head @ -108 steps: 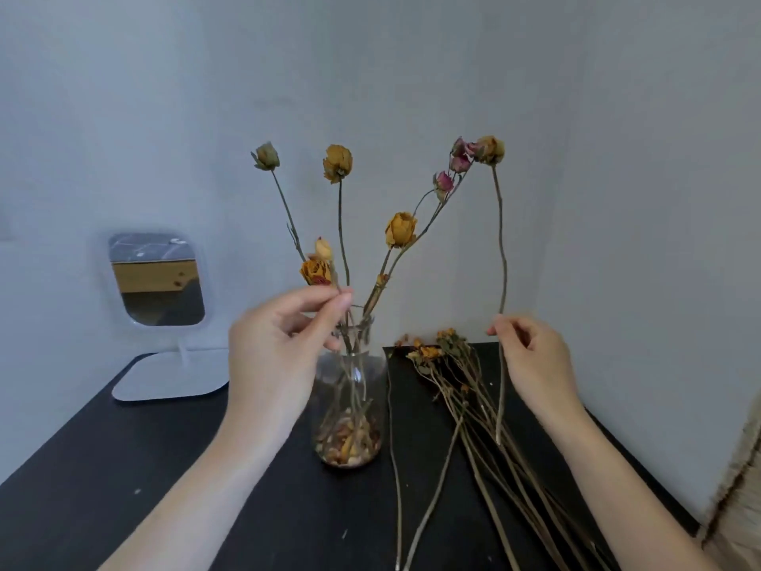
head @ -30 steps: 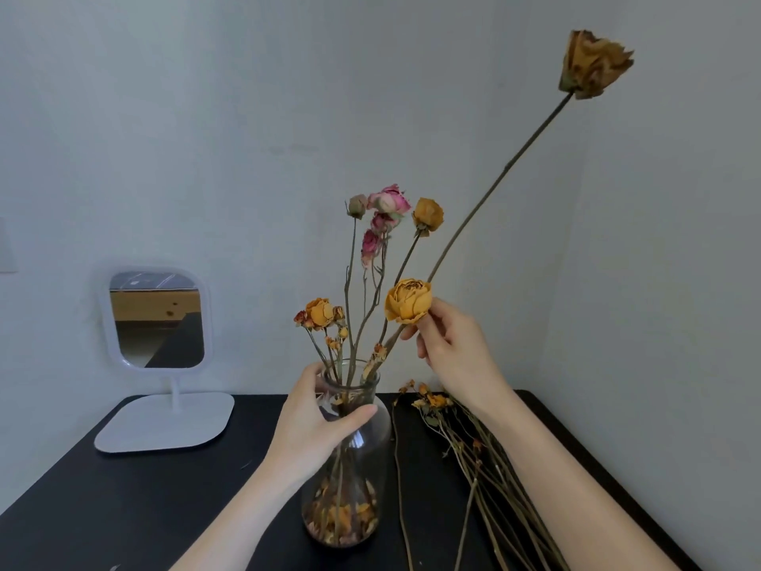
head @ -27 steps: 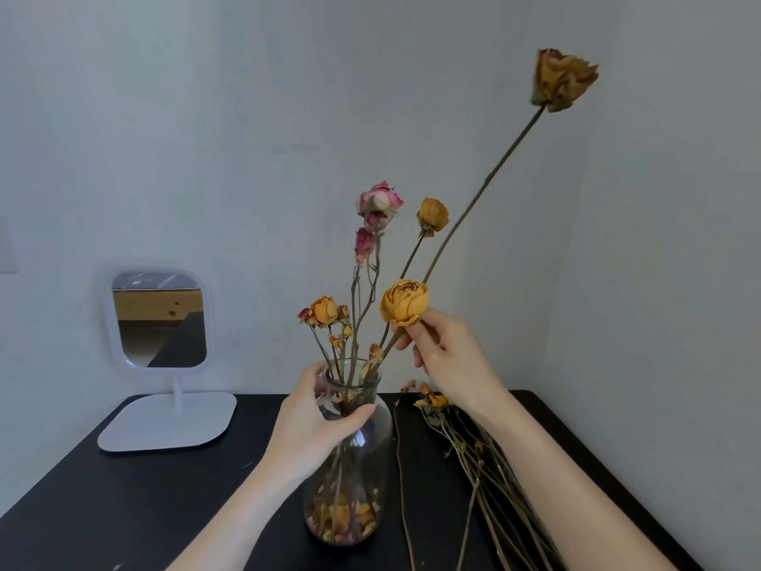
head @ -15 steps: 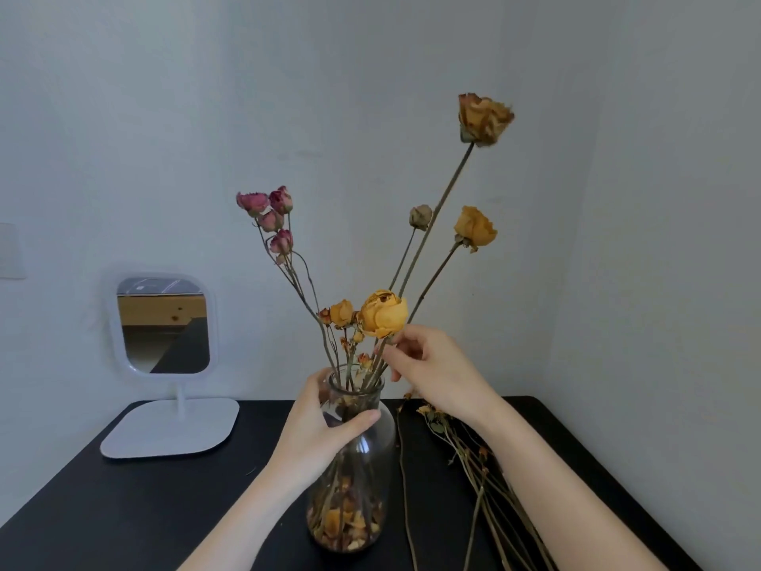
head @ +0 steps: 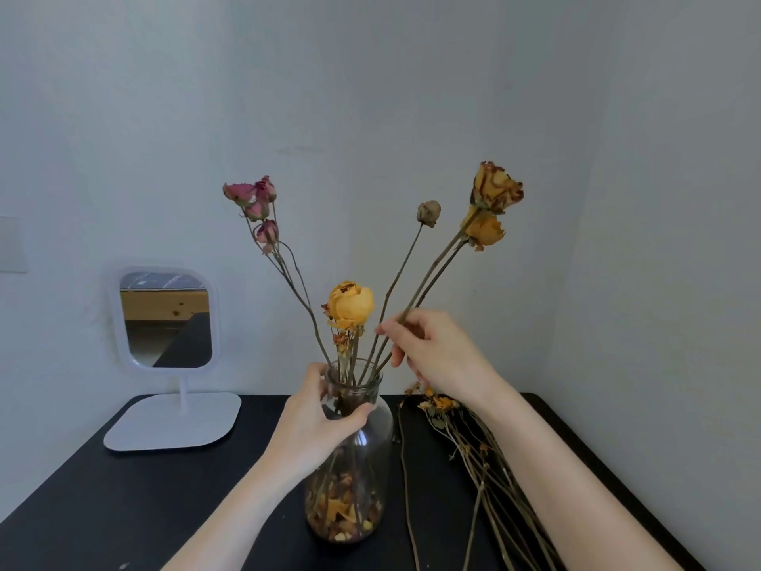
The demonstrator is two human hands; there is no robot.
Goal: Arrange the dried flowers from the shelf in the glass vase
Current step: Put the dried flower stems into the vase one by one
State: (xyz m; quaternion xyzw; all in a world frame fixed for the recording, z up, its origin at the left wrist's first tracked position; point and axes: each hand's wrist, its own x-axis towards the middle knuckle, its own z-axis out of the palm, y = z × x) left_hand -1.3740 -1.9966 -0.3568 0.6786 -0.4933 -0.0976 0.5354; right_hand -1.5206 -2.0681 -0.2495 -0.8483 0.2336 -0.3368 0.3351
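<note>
Head view: one glass vase (head: 372, 438), two hands.

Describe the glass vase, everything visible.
The glass vase is clear, with a short straight neck, rounded shoulders and a wider cylindrical body. It stands upright on the black tabletop, left of loose dried stems lying flat. Dried petals and bits fill its bottom. Several dried flower stems fan out of its mouth. The left hand wraps its neck and shoulder; the right hand pinches a stem above and does not touch the glass.
</note>
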